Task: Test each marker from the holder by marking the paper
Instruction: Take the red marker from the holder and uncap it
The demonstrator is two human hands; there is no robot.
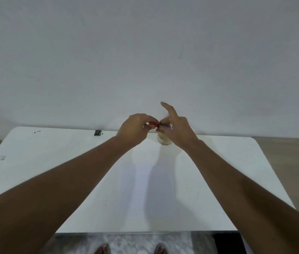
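Note:
Both arms reach out over the white table (53,162) toward its far edge. My left hand (134,128) pinches the red part of a marker (153,123). My right hand (176,129) grips the marker's other end, with the index finger pointing up. Just below the hands stands a pale, rounded holder (163,141), mostly hidden behind my right hand. A white sheet of paper (145,180) lies flat in the middle of the table, hard to tell from the tabletop. I cannot tell whether the marker's cap is on or off.
A small black object (97,132) sits at the table's far edge, left of the hands. A plain wall rises right behind the table. My feet (132,249) show on the mottled floor below the near edge.

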